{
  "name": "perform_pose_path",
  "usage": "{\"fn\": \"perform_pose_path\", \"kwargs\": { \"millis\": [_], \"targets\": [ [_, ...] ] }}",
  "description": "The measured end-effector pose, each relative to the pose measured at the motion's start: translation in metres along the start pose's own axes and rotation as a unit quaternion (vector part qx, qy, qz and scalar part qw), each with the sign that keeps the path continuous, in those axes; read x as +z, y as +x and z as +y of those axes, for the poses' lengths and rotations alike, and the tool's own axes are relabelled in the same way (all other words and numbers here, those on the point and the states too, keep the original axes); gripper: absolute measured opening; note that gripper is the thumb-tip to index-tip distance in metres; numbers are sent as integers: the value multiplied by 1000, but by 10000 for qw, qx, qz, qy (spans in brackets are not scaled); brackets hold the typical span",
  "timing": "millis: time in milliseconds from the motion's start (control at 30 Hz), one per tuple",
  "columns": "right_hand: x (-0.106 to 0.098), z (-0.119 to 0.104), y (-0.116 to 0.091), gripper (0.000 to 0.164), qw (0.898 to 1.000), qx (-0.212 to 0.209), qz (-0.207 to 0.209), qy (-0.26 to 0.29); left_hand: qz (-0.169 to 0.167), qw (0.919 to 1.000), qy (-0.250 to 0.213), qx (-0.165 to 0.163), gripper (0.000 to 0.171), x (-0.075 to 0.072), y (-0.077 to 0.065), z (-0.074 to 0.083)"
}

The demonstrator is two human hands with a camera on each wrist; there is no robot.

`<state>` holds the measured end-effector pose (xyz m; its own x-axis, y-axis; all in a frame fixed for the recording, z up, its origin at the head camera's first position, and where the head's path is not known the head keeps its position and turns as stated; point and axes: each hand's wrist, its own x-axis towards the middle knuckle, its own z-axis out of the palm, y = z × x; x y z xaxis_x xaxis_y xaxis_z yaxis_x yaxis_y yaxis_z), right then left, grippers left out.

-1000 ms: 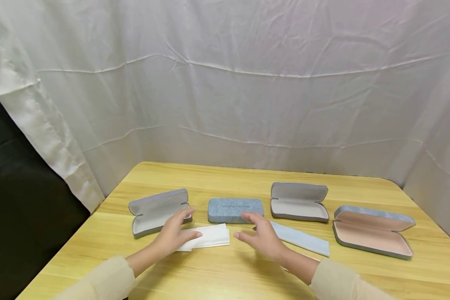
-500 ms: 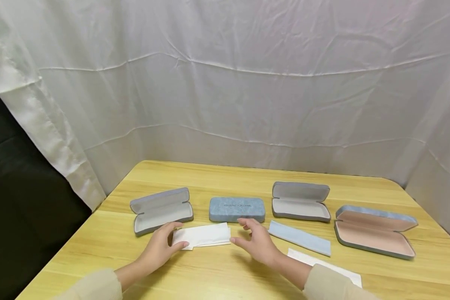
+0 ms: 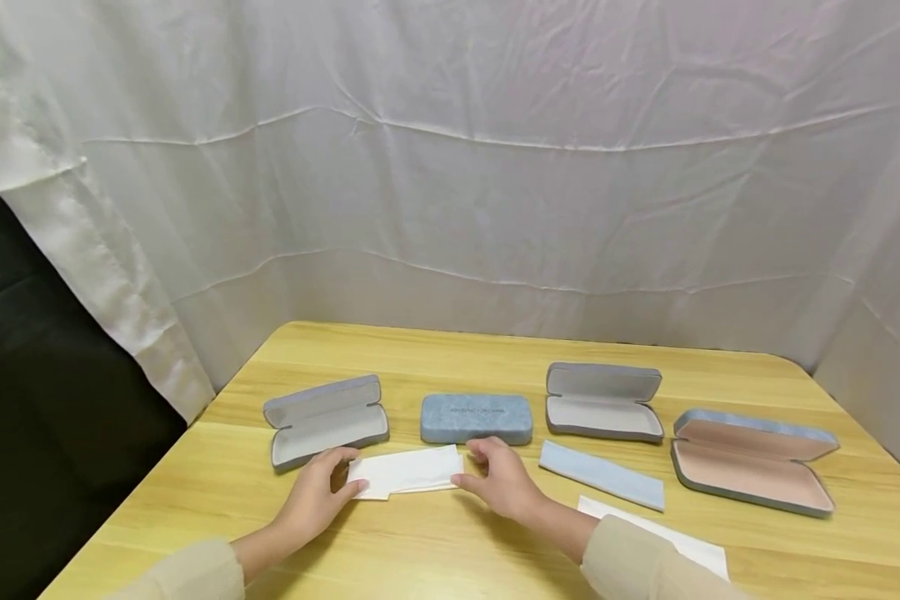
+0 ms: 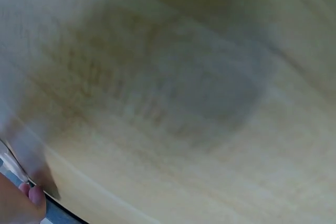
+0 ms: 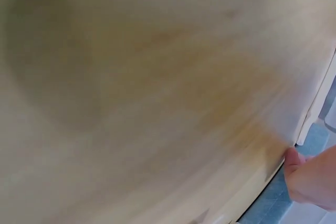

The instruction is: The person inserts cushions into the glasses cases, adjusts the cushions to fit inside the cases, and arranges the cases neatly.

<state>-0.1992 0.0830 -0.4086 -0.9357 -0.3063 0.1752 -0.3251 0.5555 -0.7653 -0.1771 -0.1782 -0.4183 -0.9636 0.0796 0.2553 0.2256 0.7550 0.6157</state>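
A folded white cloth (image 3: pixel 408 472) lies flat on the table in front of a closed blue glasses case (image 3: pixel 476 421). At the cloth's left end my left hand (image 3: pixel 309 498) lies with thumb and forefinger spread apart, the thumb tip over the cloth's edge. My right hand (image 3: pixel 506 485) mirrors it at the other end, thumb touching the right edge, fingers bent close to the front of the blue case. The left wrist view shows only part of the left hand (image 4: pixel 21 203) in a corner; the right wrist view catches part of the right hand (image 5: pixel 315 179).
Behind my left hand stands an open grey glasses case (image 3: pixel 328 423). Another open grey case (image 3: pixel 603 408) and an open pink-lined case (image 3: pixel 750 467) are to the right. A folded pale blue cloth (image 3: pixel 602 475) and a second white cloth (image 3: pixel 660 533) lie near my right forearm.
My left hand has drawn back from over the white cloth to its left end. The right hand has come in to the cloth's right edge, uncovering the second white cloth.
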Motion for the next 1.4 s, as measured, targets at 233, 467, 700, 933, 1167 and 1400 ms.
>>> {"fn": "perform_pose_path", "kwargs": {
  "millis": [233, 467, 700, 933, 1167, 1400],
  "targets": [
    [4, 2, 3, 36, 9997, -6, -81, -212, 70, 10000, 30, -38, 33, 1, -2, -1],
    [7, 3, 8, 31, 9996, 45, -35, -273, 141, 9999, 33, -68, 31, 1, 0, 0],
    [8, 2, 12, 31, 9993, 113, -16, -354, 47, 9997, 169, -140, 32, 2, 1, 1],
    [10, -4, 14, 23, 9985, 188, 109, -494, -54, 9996, 190, -179, 32, 1, 3, 0],
    [13, -8, 16, 13, 9965, 347, 174, -741, -267, 9987, 107, -416, 30, -2, 6, 2],
    [10, -8, 16, 16, 9970, 346, 62, -691, -308, 9981, 146, -512, 19, -2, 8, 5]
  ]
}}
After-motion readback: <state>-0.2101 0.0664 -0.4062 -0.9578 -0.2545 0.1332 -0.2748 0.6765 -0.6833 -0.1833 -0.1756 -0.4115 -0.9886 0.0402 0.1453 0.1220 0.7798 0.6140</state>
